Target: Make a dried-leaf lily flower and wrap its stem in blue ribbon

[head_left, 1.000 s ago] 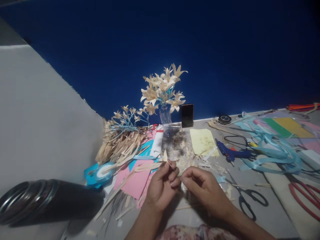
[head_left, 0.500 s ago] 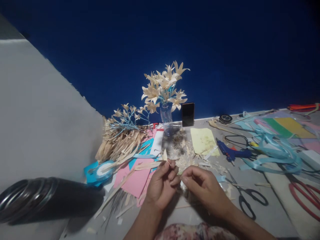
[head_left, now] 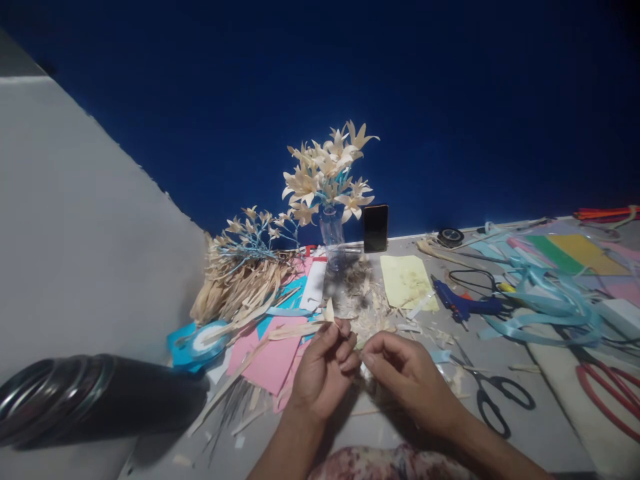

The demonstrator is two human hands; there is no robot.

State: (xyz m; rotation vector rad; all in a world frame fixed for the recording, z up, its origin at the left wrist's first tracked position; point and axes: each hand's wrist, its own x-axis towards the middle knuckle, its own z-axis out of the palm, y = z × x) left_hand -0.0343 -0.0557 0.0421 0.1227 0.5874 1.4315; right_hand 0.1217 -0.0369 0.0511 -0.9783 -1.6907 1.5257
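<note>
My left hand (head_left: 324,372) is closed in a pinch on a pale dried-leaf petal piece (head_left: 330,311) whose tip sticks up above the fingers. My right hand (head_left: 403,373) is closed too, fingertips meeting the left hand's at the same piece; what it holds there is hidden. Both hands hover low over a heap of pale leaf scraps (head_left: 365,313) on the grey table (head_left: 540,427).
A clear vase of cream leaf flowers (head_left: 327,180) stands behind, a dark phone (head_left: 375,228) beside it. Dried husks (head_left: 240,287) and pink paper (head_left: 273,357) lie left. A blue glue gun (head_left: 463,305), black scissors (head_left: 493,397), light-blue ribbon (head_left: 545,307) lie right. A dark cylinder (head_left: 75,397) lies near left.
Both hands stay pinched together on the petal piece; only the view has shifted slightly.
</note>
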